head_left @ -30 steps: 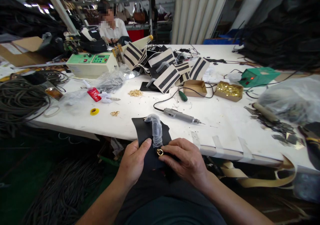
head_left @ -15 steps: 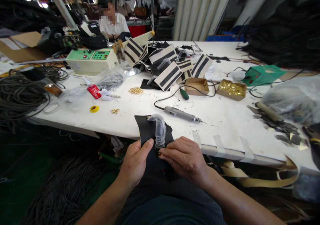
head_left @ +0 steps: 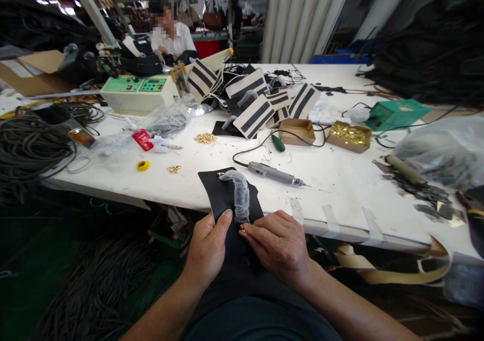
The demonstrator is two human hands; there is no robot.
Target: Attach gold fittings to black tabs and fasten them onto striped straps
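A black leather panel point(head_left: 213, 192) is held at the table's front edge, its far end over the white top. Along it runs a curved handle point(head_left: 241, 200) wrapped in clear plastic, with gold hardware at its far end. My left hand point(head_left: 207, 245) grips the panel's left edge, thumb on top. At the handle's near end, the thumb and fingers of my right hand point(head_left: 282, 242) pinch a small gold fitting point(head_left: 242, 227) against the panel. The fitting is partly covered by the fingertips.
Beyond the panel lies a grey electric screwdriver point(head_left: 274, 173) with its cord. Small gold parts point(head_left: 174, 169) form piles to the left, near a yellow tape roll point(head_left: 142, 166). A carton of gold pieces point(head_left: 350, 135) and striped panels point(head_left: 254, 116) are farther back. A co-worker point(head_left: 173, 36) sits across the table.
The panel has shifted slightly left, and its far end is a little farther out over the table. Both hands keep their hold. The co-worker's hand has risen slightly.
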